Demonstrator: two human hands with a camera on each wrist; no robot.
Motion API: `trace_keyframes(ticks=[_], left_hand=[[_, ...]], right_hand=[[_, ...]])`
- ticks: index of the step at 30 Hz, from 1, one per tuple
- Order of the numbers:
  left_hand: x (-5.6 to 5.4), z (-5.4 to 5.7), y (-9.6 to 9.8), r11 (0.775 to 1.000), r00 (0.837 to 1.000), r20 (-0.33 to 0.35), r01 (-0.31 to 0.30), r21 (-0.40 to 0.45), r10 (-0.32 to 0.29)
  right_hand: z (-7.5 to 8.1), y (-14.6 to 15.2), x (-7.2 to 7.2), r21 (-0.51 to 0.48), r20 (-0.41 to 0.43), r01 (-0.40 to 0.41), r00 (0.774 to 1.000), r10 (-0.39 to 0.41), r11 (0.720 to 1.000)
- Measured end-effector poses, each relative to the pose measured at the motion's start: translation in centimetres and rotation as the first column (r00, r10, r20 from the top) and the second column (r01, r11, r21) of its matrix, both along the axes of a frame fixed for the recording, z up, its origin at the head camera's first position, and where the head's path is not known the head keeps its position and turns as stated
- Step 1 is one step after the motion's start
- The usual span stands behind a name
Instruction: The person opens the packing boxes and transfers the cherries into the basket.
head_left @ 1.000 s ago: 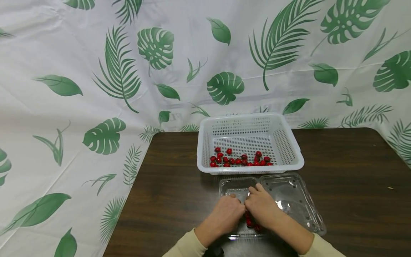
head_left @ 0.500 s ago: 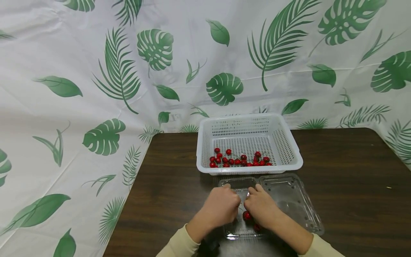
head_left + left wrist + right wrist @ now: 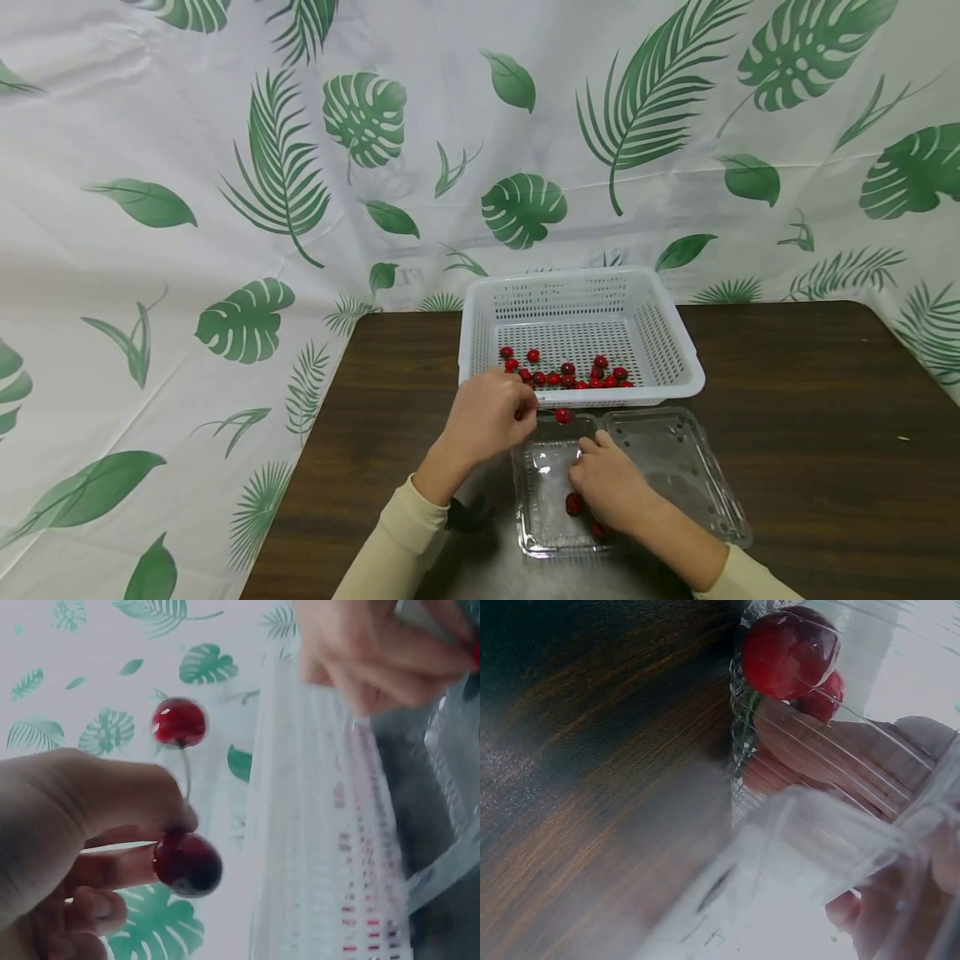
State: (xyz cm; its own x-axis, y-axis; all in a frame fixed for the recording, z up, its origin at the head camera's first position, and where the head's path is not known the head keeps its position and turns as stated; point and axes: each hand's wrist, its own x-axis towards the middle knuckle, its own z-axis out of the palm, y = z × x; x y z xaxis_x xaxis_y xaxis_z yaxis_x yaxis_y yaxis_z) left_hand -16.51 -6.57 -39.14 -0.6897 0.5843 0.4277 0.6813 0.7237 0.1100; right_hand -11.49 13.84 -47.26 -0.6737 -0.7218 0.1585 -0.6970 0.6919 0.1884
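My left hand [image 3: 489,410] pinches a pair of cherries in front of the white basket's near left corner. In the left wrist view, a dark cherry [image 3: 189,864] sits against the fingertips and a brighter red cherry [image 3: 178,722] is joined to it by a thin stem. Over the clear clamshell box [image 3: 542,542], my right hand [image 3: 611,482] has its fingers bent around cherries; one cherry [image 3: 574,503] shows beside the fingers, another [image 3: 599,532] below. The right wrist view shows a cherry [image 3: 789,652] with a green stem at the fingers, behind clear plastic.
The white slotted basket [image 3: 585,395] stands behind the box, with several cherries [image 3: 553,378] along its near side. The box's clear lid [image 3: 693,467] lies open to the right on the dark wooden table [image 3: 810,433]. A leaf-patterned cloth [image 3: 435,133] hangs behind.
My left hand has left the box and moved up and left toward the basket, with the cherry pair now in its fingers. My right hand has stayed nearly still over the box.
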Motion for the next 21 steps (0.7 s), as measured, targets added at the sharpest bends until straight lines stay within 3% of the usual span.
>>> trace_keyframes(ticks=[10,16,21], left_hand=[[-3.1,-0.9,-0.9,0.980,0.983,-0.039,-0.174,0.096,0.179],[-3.7,-1.7,-1.2,0.972,0.976,-0.013,-0.216,0.091,0.219],[-4.1,-2.3,-1.5,0.969,0.972,-0.023,-0.231,0.086,0.234]], right_hand=[[0.0,-0.1,0.0,-0.035,-0.021,-0.023,1.000,0.023,0.999],[0.1,-0.1,-0.1,0.003,0.039,0.008,0.999,-0.009,1.000],[0.0,-0.1,-0.1,-0.003,0.030,0.002,1.000,-0.002,1.000]])
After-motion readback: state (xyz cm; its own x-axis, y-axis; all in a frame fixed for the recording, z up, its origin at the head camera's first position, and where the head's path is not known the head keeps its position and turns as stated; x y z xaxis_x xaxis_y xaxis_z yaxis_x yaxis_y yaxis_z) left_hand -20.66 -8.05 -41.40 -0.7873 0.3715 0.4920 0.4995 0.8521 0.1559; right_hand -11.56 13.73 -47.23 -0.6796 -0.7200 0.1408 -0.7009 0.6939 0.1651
